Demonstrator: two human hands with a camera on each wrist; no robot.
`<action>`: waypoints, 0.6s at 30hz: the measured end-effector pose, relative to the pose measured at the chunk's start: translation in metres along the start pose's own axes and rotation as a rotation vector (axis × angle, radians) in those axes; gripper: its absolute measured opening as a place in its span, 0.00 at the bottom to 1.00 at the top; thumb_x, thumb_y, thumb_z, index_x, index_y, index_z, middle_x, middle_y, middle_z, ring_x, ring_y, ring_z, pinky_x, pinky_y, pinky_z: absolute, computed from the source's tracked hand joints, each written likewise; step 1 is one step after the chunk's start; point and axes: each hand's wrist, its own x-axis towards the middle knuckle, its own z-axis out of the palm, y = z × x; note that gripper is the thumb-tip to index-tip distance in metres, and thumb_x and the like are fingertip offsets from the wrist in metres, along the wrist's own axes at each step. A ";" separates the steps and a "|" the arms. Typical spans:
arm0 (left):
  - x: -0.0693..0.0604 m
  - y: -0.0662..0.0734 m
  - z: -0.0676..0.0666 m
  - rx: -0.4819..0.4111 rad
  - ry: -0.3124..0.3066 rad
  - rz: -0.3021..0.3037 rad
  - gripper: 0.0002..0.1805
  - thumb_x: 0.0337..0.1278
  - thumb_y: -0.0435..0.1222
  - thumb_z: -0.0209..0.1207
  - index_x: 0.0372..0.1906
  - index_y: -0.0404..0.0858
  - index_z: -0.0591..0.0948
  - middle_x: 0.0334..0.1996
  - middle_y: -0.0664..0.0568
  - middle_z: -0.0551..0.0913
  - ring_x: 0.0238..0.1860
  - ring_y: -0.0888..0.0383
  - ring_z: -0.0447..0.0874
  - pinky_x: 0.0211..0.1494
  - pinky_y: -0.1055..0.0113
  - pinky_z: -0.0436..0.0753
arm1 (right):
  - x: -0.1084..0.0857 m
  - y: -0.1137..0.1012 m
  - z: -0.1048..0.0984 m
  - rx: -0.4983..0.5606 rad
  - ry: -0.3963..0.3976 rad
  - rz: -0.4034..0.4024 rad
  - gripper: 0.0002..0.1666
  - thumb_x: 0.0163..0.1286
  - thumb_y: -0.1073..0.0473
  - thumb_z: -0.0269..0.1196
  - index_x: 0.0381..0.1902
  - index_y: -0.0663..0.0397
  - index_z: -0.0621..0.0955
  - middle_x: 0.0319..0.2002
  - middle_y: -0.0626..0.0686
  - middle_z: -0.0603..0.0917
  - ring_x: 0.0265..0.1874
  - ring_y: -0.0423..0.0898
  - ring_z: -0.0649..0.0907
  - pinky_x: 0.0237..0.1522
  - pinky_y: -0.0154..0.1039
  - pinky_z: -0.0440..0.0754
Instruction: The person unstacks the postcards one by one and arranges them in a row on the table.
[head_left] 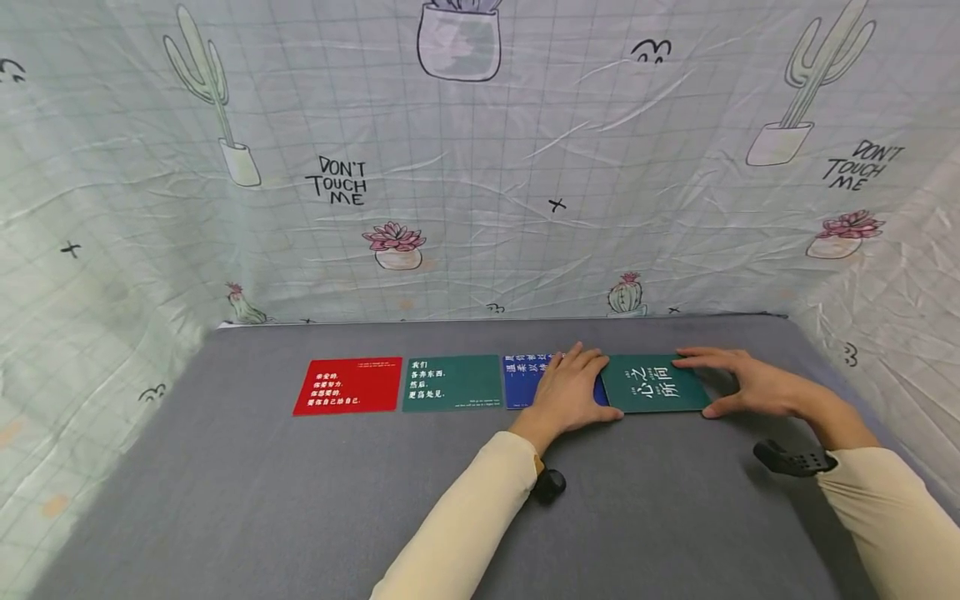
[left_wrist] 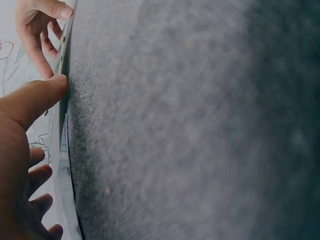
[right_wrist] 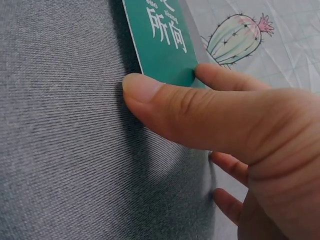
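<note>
In the head view, a green card (head_left: 651, 385) with large white characters lies at the right end of a row of cards. My right hand (head_left: 757, 387) pinches its right end, thumb on the near edge and index finger on the far edge, as the right wrist view shows on the green card (right_wrist: 162, 45). The left hand (head_left: 567, 387) holds the left end of that card between thumb and index finger. Its palm is above a blue card (head_left: 517, 387), partly hiding it. In the left wrist view the left thumb (left_wrist: 42, 97) touches a thin card edge.
Left of the blue card lie another green card (head_left: 452, 385) and a red card (head_left: 348, 386), both with white print. They rest on a grey cloth surface (head_left: 300, 500). A printed curtain (head_left: 480, 167) hangs behind and along both sides.
</note>
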 end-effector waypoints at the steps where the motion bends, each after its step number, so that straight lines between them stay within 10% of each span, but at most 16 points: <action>1: 0.000 0.000 0.001 -0.002 -0.007 -0.004 0.45 0.49 0.64 0.60 0.71 0.51 0.64 0.71 0.60 0.61 0.74 0.56 0.48 0.73 0.56 0.51 | 0.001 0.000 0.000 0.002 -0.004 0.004 0.43 0.52 0.52 0.74 0.65 0.54 0.72 0.68 0.65 0.62 0.66 0.71 0.56 0.55 0.73 0.55; 18: 0.008 0.002 0.001 0.028 -0.085 -0.028 0.41 0.52 0.65 0.57 0.71 0.57 0.64 0.72 0.60 0.58 0.74 0.56 0.46 0.74 0.54 0.47 | 0.005 0.003 -0.005 -0.024 -0.045 0.040 0.44 0.50 0.52 0.75 0.64 0.56 0.73 0.68 0.67 0.62 0.66 0.71 0.56 0.56 0.72 0.55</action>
